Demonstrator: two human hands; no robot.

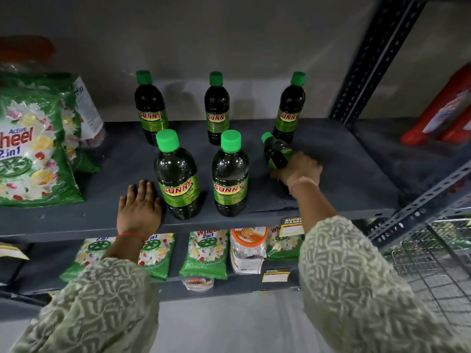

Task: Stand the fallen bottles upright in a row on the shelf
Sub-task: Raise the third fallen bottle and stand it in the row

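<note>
Several dark bottles with green caps and green SUNNY labels are on the grey shelf (344, 174). Three stand upright at the back: left (150, 108), middle (216, 108), right (289, 108). Two stand upright in front: left (177, 177), middle (230, 177). A sixth bottle (276, 152) is tilted at the front right, cap pointing up and to the left, with my right hand (299, 171) shut on its lower body. My left hand (139, 208) lies flat and open on the shelf's front edge, just left of the front left bottle.
A green Active Wheel detergent bag (33, 149) leans at the shelf's left end. Red bottles (448, 115) lie beyond the slotted metal upright (369, 59) on the right. Smaller detergent packs (204, 253) and a jar (248, 248) fill the shelf below. A wire basket (433, 263) is at lower right.
</note>
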